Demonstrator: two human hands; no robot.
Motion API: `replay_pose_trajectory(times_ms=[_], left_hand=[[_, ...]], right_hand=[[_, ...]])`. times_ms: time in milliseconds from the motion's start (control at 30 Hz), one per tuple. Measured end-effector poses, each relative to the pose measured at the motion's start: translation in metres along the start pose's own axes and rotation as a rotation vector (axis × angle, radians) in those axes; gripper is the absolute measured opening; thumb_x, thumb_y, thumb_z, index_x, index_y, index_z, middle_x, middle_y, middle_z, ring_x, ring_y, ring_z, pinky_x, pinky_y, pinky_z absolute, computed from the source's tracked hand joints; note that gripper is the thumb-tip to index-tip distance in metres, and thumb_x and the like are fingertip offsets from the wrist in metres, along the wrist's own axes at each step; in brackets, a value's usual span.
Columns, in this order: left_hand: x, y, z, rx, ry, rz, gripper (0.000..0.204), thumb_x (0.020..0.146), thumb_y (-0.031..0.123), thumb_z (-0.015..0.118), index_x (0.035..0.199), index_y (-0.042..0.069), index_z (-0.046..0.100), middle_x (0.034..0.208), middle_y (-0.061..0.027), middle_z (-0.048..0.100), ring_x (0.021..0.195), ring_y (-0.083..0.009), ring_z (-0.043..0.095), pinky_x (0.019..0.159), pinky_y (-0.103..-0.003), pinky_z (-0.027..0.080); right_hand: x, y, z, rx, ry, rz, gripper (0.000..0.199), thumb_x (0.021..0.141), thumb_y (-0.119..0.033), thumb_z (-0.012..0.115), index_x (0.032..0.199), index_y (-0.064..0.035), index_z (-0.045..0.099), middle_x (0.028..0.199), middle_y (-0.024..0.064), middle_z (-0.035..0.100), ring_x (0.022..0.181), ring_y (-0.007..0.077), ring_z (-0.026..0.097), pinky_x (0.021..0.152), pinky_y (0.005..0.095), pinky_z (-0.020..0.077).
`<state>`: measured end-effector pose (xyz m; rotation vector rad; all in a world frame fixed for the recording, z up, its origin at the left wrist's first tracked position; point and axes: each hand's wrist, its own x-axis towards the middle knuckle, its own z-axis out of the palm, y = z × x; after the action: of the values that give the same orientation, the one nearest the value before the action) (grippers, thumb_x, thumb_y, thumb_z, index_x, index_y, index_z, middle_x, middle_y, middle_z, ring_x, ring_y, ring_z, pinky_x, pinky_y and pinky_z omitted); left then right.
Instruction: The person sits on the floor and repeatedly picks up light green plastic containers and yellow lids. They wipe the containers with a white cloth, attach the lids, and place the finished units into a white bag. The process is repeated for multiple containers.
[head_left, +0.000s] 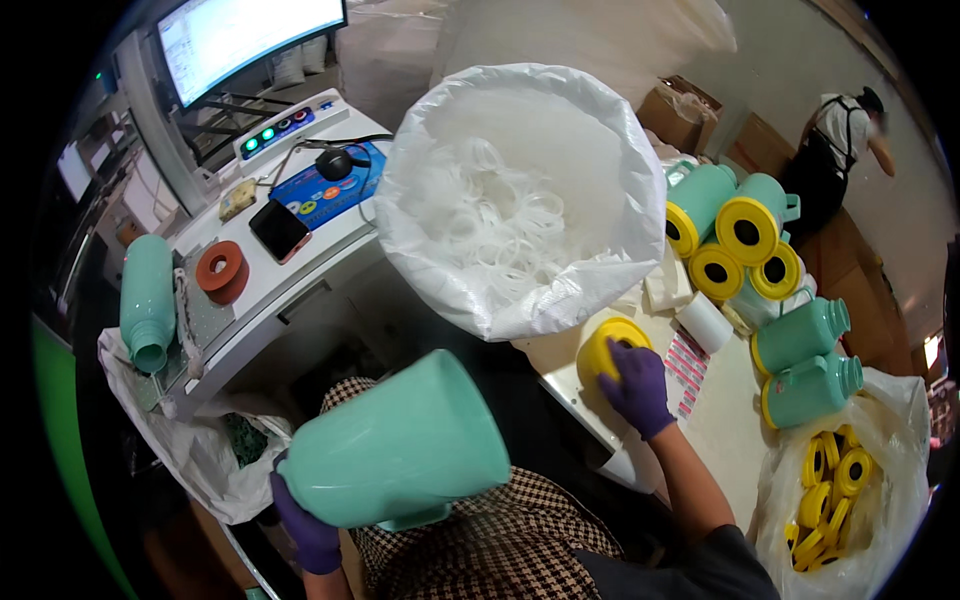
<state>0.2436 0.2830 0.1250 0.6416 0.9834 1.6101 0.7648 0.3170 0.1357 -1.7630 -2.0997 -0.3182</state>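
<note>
Our left hand (pixel 305 530) clasps a green jug (pixel 400 445); our right hand (pixel 638 390) curls over a yellow lid (pixel 597 350), whether pinching, we cannot tell.

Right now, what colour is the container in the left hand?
The container is mint green, as the head view shows.

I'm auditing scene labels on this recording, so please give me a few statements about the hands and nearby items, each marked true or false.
1. The left hand holds a green container. True.
2. The right hand rests on the monitor. False: the right hand touches a yellow ring-shaped part.
3. White rings lie inside a large white bag. True.
4. The phone lies among the yellow parts. False: the phone lies beside a reddish roll.
</note>
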Motion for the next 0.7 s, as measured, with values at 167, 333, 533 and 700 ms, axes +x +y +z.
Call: replay_pose_trajectory(times_ms=[167, 333, 533, 700], left_hand=[[-0.018, -0.007, 0.076, 0.389, -0.070, -0.023, 0.041, 0.111, 0.039, 0.032, 0.126, 0.007, 0.054, 0.114, -0.0057, 0.062, 0.105, -0.0149, 0.061, 0.096, -0.032, 0.049], [-0.013, -0.017, 0.092, 0.316, -0.126, -0.076, 0.041, 0.112, 0.037, 0.030, 0.126, 0.008, 0.055, 0.114, -0.0048, 0.063, 0.100, -0.0139, 0.063, 0.092, -0.030, 0.051], [-0.019, -0.012, 0.094, 0.482, -0.130, 0.103, 0.041, 0.112, 0.036, 0.029, 0.124, 0.007, 0.055, 0.113, -0.0050, 0.063, 0.102, -0.0148, 0.061, 0.093, -0.031, 0.049], [-0.009, 0.002, 0.085, 0.515, -0.095, 0.226, 0.039, 0.106, 0.037, 0.038, 0.123, 0.005, 0.054, 0.113, -0.0053, 0.058, 0.104, -0.0157, 0.056, 0.097, -0.033, 0.045]], right_hand=[[0.011, -0.080, -0.029, 0.763, 0.477, 0.244, 0.059, 0.103, -0.032, 0.051, 0.145, 0.0090, 0.046, 0.119, 0.0219, 0.061, 0.094, 0.0288, 0.058, 0.087, 0.0377, 0.0475], [0.010, -0.124, -0.049, 0.845, 0.313, 0.145, 0.066, 0.103, -0.039, 0.042, 0.146, 0.0105, 0.042, 0.117, 0.0207, 0.061, 0.098, 0.0315, 0.055, 0.092, 0.0432, 0.0453], [-0.006, -0.137, -0.047, 0.907, 0.286, 0.070, 0.068, 0.104, -0.042, 0.040, 0.148, 0.0092, 0.040, 0.126, 0.0216, 0.059, 0.110, 0.0333, 0.057, 0.099, 0.0433, 0.0446], [-0.007, -0.166, -0.049, 1.245, 0.316, 0.247, 0.064, 0.106, -0.042, 0.037, 0.146, 0.0081, 0.042, 0.133, 0.0207, 0.058, 0.117, 0.0330, 0.058, 0.104, 0.0438, 0.0434]])
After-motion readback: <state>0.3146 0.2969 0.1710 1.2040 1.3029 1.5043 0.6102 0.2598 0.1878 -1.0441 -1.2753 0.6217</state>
